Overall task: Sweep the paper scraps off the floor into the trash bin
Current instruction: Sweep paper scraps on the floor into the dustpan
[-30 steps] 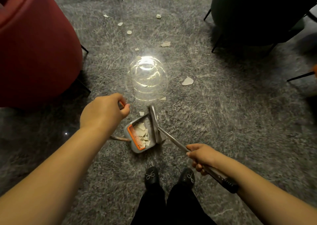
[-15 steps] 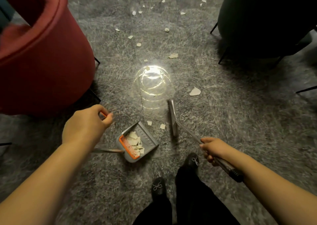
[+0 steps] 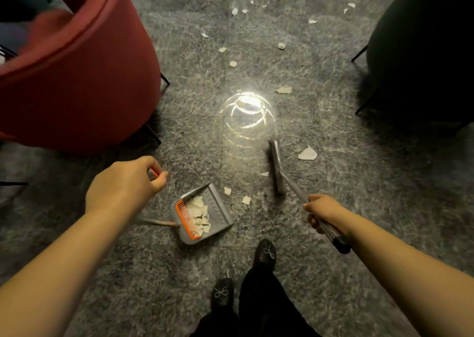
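Left hand point(image 3: 123, 190) grip clamped on dustpan handle. Dustpan point(image 3: 205, 213) at centre frame on floor point(image 3: 359, 182), holding scraps. Right hand point(image 3: 325, 212) grip clamped on broom handle; broom head point(image 3: 277, 164) right of centre. Loose paper scraps point(image 3: 307, 154) lie beside it and toward the upper frame.
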A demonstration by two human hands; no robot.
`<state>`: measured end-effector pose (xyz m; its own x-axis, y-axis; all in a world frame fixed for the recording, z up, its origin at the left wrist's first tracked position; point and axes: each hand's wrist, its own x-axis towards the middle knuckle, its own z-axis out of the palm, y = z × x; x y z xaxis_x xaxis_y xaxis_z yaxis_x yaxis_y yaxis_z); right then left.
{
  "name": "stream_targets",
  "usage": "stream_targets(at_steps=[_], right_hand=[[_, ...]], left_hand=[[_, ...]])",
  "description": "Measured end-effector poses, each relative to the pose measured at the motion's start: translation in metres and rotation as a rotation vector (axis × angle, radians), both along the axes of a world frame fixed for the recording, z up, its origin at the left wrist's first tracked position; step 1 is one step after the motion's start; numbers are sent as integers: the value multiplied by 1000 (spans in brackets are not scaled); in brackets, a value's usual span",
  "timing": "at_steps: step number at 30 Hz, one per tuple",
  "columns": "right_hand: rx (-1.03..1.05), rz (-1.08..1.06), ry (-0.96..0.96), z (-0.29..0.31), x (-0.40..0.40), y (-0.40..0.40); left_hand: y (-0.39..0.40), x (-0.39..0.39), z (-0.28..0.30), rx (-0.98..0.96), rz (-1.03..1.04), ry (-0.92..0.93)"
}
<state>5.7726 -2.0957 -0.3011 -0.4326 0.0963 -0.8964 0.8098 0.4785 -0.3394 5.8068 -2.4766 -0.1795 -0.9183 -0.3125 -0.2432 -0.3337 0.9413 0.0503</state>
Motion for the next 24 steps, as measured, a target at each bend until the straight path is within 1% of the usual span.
stream_targets(at_steps=[5, 11, 16, 21, 24], right_hand=[[61, 99, -45, -13, -26, -2], [33, 255, -117, -7, -29, -23], [-77, 381, -189, 0, 0, -65], [-185, 379, -233, 0, 34, -108], [-202, 403, -213, 10, 48, -123]], left_hand=[[-3, -11, -4, -1, 39, -19], [-10, -12, -11, -2, 48, -7], [-18, -12, -15, 2, 22, 29], [-21, -7, -18, 11, -4, 47], [-26, -1, -17, 21, -17, 68]])
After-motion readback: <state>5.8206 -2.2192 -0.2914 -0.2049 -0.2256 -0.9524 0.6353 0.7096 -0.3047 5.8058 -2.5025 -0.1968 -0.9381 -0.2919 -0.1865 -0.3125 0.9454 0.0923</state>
